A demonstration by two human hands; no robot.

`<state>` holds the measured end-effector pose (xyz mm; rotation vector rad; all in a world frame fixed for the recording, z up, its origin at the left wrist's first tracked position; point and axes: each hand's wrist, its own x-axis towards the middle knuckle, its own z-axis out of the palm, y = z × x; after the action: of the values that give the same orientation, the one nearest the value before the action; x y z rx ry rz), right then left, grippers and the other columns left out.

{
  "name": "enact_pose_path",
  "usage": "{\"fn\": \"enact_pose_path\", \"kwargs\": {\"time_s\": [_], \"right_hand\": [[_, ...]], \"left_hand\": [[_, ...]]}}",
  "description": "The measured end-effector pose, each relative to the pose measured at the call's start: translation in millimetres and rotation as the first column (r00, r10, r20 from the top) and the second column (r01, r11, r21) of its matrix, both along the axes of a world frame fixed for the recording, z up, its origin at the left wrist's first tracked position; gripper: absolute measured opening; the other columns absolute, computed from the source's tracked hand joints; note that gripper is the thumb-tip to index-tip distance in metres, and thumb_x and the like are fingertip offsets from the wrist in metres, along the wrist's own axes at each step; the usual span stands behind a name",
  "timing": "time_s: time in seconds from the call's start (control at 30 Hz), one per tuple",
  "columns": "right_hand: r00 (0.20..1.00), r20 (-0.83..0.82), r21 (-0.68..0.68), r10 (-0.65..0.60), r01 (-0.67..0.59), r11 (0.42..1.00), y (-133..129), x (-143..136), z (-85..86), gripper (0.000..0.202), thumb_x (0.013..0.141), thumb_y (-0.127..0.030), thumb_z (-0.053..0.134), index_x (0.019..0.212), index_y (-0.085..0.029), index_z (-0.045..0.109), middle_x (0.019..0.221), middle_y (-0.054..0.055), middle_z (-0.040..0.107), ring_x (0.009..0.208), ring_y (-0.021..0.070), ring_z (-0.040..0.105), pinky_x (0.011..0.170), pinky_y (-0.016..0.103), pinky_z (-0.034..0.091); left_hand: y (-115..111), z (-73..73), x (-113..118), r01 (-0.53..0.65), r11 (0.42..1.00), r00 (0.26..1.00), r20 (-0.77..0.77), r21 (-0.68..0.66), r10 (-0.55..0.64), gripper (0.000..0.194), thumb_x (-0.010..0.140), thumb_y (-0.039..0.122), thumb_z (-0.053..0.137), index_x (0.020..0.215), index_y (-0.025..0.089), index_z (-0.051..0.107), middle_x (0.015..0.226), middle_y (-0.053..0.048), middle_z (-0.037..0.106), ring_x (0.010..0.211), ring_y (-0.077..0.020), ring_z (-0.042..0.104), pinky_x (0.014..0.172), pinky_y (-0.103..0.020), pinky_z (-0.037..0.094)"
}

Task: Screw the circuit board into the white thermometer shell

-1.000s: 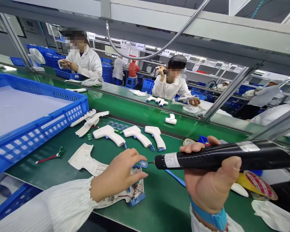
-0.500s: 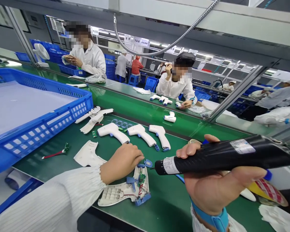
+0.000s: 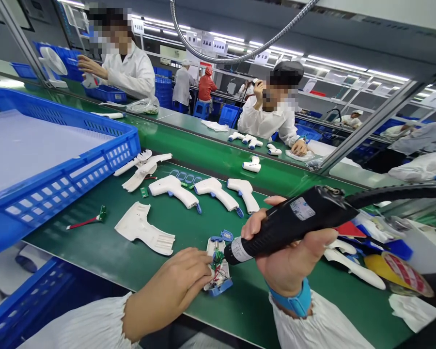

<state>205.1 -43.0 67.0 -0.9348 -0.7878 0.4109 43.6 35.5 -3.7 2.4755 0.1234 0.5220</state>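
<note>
Left hand (image 3: 178,278) lies palm down at 7 o'clock, fingers close together, pointing towards 2 o'clock; right hand (image 3: 285,266), between 4 and 5 o'clock, grips with curled fingers, thumb stretched towards 2 o'clock

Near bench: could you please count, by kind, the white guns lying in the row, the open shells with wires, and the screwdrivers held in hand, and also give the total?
White guns in the row: 3
Open shell with wires: 1
Screwdriver, in the right hand: 1
Total: 5
</note>
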Motion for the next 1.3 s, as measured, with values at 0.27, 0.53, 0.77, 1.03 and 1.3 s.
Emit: {"fn": "enact_pose_path", "kwargs": {"time_s": [0.27,0.53,0.77,1.03,1.3], "right_hand": [[1.000,0.012,-0.005,-0.007,0.007,1.000,2.0,-1.0,-3.8,0.062,0.069,-0.079,0.039,0.093,-0.023,0.050,0.051,-0.004,0.054,0.042,0.0145,0.048,0.041,0.027,0.040],[0.999,0.034,-0.016,-0.012,0.013,1.000,3.8,-0.2,-3.0,0.064,0.067,-0.080,0.040,0.092,-0.022,0.050,0.051,-0.004,0.055,0.042,0.0149,0.048,0.042,0.027,0.040],[0.996,0.066,-0.032,0.054,-0.052,0.998,6.5,-1.0,-5.1,0.062,0.067,-0.080,0.041,0.089,-0.023,0.051,0.052,-0.003,0.056,0.041,0.0145,0.049,0.040,0.027,0.040],[0.990,0.093,-0.039,0.103,-0.100,0.994,14.1,-4.2,-5.2,0.061,0.067,-0.079,0.043,0.085,-0.022,0.051,0.051,-0.004,0.054,0.040,0.0131,0.049,0.038,0.026,0.040],[0.998,0.058,-0.010,0.004,-0.004,1.000,7.1,-8.8,11.8,0.061,0.067,-0.079,0.043,0.084,-0.021,0.052,0.049,-0.004,0.054,0.040,0.0140,0.049,0.038,0.026,0.040]], "left_hand": [[1.0,-7.0,-0.9,-0.003,1.000,0.999,0.037,0.008,0.003,0.022,0.094,0.021,0.040,0.099,0.018,0.061,0.110,-0.003,0.066,0.110,-0.0154,0.054,0.099,-0.029,0.041],[0.6,-8.2,-0.8,0.003,1.000,0.998,0.070,0.022,-0.005,0.022,0.094,0.021,0.041,0.099,0.018,0.062,0.106,-0.003,0.067,0.111,-0.0150,0.054,0.098,-0.029,0.042],[0.9,-8.1,0.7,-0.005,1.000,0.999,0.053,0.020,0.004,0.022,0.094,0.022,0.041,0.097,0.018,0.062,0.107,-0.004,0.067,0.111,-0.0157,0.055,0.098,-0.029,0.043],[2.5,-8.5,-0.3,0.000,1.000,0.999,0.047,0.025,-0.001,0.020,0.093,0.021,0.043,0.101,0.018,0.061,0.111,-0.004,0.066,0.110,-0.0164,0.055,0.096,-0.030,0.044],[0.3,-5.8,-1.1,-0.071,0.997,0.995,0.074,-0.006,0.071,0.023,0.092,0.024,0.044,0.099,0.022,0.066,0.109,-0.004,0.067,0.107,-0.0195,0.058,0.093,-0.036,0.047]]}}
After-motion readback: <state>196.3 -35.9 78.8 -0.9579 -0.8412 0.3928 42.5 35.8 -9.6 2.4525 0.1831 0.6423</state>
